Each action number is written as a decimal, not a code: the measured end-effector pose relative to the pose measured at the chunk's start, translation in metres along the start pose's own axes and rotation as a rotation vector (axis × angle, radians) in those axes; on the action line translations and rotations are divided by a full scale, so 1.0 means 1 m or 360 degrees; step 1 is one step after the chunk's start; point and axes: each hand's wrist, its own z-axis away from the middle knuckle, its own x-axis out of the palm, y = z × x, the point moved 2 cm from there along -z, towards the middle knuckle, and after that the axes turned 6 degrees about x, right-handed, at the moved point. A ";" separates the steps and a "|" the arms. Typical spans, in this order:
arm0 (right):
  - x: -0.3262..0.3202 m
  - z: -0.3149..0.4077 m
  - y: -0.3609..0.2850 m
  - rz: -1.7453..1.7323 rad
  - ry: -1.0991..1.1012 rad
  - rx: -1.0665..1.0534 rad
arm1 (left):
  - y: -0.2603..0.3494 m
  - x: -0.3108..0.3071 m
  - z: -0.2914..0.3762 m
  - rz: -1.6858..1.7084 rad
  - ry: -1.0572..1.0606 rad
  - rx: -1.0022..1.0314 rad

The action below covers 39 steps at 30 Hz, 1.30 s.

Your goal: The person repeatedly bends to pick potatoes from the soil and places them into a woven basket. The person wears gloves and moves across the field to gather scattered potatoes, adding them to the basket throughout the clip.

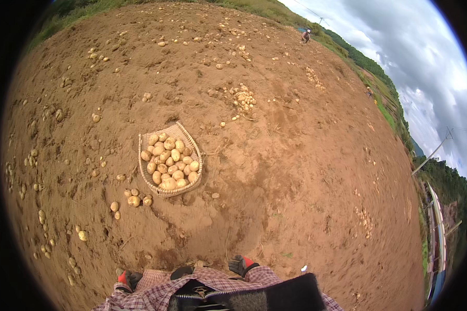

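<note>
Both of my hands wear dark grey and red work gloves and show low in the head view. My left hand (129,278) hangs at the lower left beside my plaid clothing; a small tan shape lies at its edge, and whether it is held is unclear. My right hand (239,266) is low over the soil near the middle, its fingers curled, their inner side hidden. Ahead of me a woven basket (197,182) rests on the ground, with many potatoes (171,157) heaped in it. Several loose potatoes (134,200) lie just outside its near left side.
Brown soil stretches all round, with scattered potatoes (83,235) on the left and a potato pile (244,98) beyond the basket. A person (306,35) crouches far off; another person (369,92) is at the field's right edge. A utility pole (432,152) leans in the view.
</note>
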 end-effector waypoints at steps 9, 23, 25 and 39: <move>-0.017 0.005 0.010 -0.0128 0.0070 0.0003 | 0.026 0.016 0.013 -0.0110 0.0168 -0.0535; -0.027 -0.009 0.027 -0.0017 0.0149 0.0012 | 0.006 0.011 0.006 -0.0043 0.0104 -0.0117; -0.025 -0.004 0.027 -0.0017 0.0149 0.0003 | 0.009 0.015 0.023 0.0016 0.0008 -0.0015; -0.037 -0.007 0.042 -0.0101 0.0183 0.0045 | 0.002 0.013 0.030 -0.0092 0.0089 -0.0105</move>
